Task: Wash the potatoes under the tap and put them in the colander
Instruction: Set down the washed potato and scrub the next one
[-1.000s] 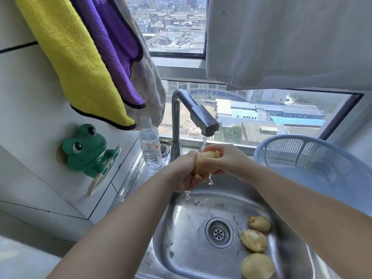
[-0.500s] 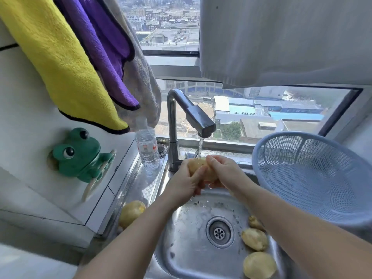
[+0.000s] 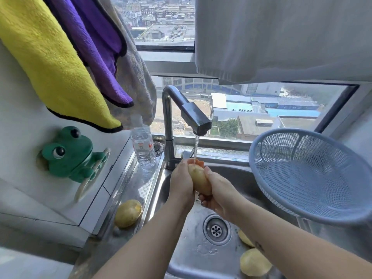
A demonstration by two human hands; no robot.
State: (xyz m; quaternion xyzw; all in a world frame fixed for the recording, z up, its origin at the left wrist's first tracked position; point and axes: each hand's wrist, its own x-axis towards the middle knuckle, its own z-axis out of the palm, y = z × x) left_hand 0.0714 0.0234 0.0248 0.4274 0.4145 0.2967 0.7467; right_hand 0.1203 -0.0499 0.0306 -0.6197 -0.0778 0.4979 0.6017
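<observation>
A pale yellow potato [image 3: 199, 179] is gripped between my left hand [image 3: 180, 183] and my right hand [image 3: 218, 191] over the steel sink [image 3: 193, 252]. Water runs from the tap [image 3: 196, 119] onto its top end. My fingers curl round it from both sides. Two more potatoes lie in the sink bottom at the right [image 3: 254, 262], partly hidden by my right forearm. Another potato [image 3: 128, 213] rests on the steel ledge left of the sink. The blue colander [image 3: 314, 172] stands tilted at the right of the sink, with nothing inside.
A water bottle [image 3: 143, 146] stands by the tap base. A green frog holder [image 3: 69, 155] sticks to the left wall. Yellow, purple and grey cloths [image 3: 60, 57] hang above it. A white towel [image 3: 281, 37] hangs over the window. The drain [image 3: 217, 230] lies below my hands.
My hands have turned the potato so it stands more upright under the stream, and they sit slightly lower. The view has tilted down, showing the potato on the left ledge.
</observation>
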